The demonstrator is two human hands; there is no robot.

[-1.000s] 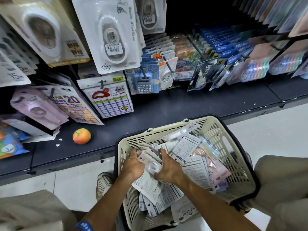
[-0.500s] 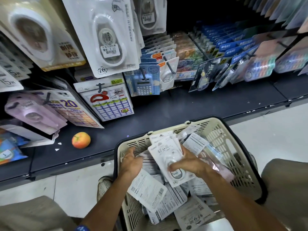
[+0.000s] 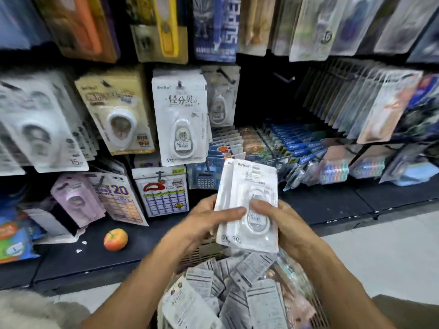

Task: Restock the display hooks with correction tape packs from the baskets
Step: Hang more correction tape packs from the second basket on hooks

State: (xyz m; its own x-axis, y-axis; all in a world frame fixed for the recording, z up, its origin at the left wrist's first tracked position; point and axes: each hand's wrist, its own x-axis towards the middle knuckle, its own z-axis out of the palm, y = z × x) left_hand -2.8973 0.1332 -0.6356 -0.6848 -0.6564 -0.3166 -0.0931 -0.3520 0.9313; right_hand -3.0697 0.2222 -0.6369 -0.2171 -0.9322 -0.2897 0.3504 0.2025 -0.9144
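Observation:
I hold a small stack of white correction tape packs (image 3: 249, 186) upright above the basket. My left hand (image 3: 206, 222) grips the stack's left edge with its thumb across the front. My right hand (image 3: 282, 222) grips the right edge, thumb on the clear blister. Below them the cream basket (image 3: 202, 252) holds several more packs (image 3: 237, 288), mostly face down. On a display hook straight ahead hangs a matching white pack (image 3: 180, 115), with another row (image 3: 219, 100) just right of it.
Other hanging packs fill the wall: a beige one (image 3: 118, 110) on the left, blue ones (image 3: 299, 148) on the right. A bare hook (image 3: 283, 78) juts out over a dark gap. A peach-coloured ball (image 3: 116, 239) lies on the black shelf base (image 3: 332, 200). Pale floor lies at right.
Both hands have risen out of the basket with the white packs, from sorting among them to holding a stack up before the hooks. The view has tilted up toward the display.

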